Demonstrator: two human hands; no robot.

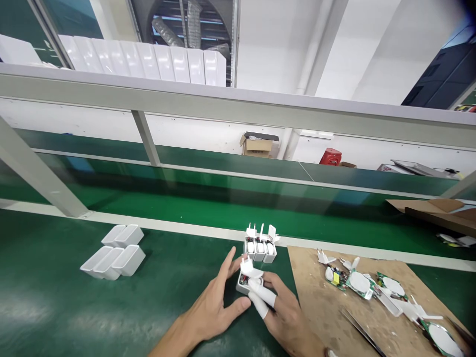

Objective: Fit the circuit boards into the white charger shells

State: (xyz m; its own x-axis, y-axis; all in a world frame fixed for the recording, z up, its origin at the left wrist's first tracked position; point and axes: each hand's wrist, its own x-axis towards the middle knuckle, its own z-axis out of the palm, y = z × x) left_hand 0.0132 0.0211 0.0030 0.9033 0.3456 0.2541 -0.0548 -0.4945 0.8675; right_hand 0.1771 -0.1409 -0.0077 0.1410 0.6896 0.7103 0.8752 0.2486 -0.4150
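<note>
A white power adapter with its two-pin plug cover tilted up stands on the green table in front of me. Circuit parts show inside its housing. My right hand, white finger cots on two fingers, grips the adapter from the right, fingertips at its opening. My left hand is beside it on the left, thumb and fingers spread; whether it touches the housing I cannot tell. Just behind stand several similar open adapters in a row, plug covers raised.
Several empty white housings sit to the left. At right, a brown board carries circuit boards with plug covers and metal tweezers. A green conveyor belt runs behind the pale table edge, under a metal frame.
</note>
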